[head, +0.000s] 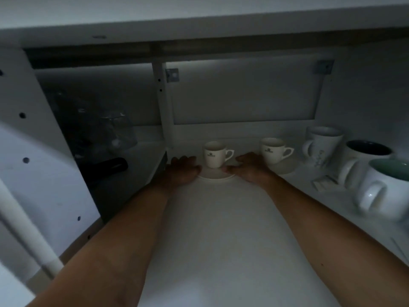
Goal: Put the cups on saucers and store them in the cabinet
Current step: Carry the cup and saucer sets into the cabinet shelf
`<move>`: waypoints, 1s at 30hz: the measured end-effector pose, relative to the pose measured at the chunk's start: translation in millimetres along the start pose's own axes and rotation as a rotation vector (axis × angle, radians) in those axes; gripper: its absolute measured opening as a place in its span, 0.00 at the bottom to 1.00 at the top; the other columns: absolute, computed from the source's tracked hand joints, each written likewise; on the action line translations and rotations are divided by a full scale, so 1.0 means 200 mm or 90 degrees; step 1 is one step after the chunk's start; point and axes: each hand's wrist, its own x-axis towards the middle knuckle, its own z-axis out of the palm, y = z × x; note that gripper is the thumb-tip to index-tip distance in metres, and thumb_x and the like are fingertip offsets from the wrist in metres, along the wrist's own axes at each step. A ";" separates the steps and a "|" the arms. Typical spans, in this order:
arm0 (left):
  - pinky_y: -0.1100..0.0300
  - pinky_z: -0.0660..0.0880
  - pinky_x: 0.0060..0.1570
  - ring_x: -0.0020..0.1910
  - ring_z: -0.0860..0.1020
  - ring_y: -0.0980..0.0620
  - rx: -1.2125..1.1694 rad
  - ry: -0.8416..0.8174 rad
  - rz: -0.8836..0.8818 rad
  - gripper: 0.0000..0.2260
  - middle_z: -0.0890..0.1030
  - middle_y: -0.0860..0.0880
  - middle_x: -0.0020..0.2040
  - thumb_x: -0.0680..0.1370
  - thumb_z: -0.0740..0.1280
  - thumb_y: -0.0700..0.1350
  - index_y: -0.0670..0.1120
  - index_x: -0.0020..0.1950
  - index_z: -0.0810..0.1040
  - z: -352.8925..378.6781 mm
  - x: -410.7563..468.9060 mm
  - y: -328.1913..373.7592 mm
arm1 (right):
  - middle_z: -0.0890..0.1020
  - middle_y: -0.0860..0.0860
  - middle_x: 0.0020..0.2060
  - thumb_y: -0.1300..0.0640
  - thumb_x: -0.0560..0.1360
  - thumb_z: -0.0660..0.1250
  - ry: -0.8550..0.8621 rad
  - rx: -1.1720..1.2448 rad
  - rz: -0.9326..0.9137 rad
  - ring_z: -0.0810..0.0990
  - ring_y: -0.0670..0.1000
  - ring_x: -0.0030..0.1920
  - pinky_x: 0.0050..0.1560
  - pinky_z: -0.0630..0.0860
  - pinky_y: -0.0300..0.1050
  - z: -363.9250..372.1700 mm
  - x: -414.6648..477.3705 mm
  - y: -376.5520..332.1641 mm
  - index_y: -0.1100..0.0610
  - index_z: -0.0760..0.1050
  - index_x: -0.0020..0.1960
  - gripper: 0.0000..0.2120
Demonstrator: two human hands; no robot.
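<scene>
Deep inside the dim cabinet, a small white cup with a dark logo stands upright on a white saucer. My left hand holds the saucer's left rim and my right hand holds its right rim, both resting on the shelf. To the right, a second matching cup stands on its own saucer, just beyond my right hand.
Along the right wall stand a tall white mug, a dark-lined mug and a teal-lined mug, with small paper packets beside them. A divider panel separates a left compartment holding glassware and a dark object.
</scene>
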 end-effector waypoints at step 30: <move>0.45 0.58 0.69 0.73 0.58 0.40 -0.037 0.031 0.127 0.32 0.61 0.45 0.76 0.77 0.60 0.63 0.55 0.78 0.55 -0.02 -0.98 0.02 | 0.65 0.55 0.76 0.41 0.74 0.71 -0.015 0.024 0.029 0.66 0.57 0.75 0.71 0.67 0.47 -0.06 -1.08 -0.16 0.49 0.58 0.80 0.41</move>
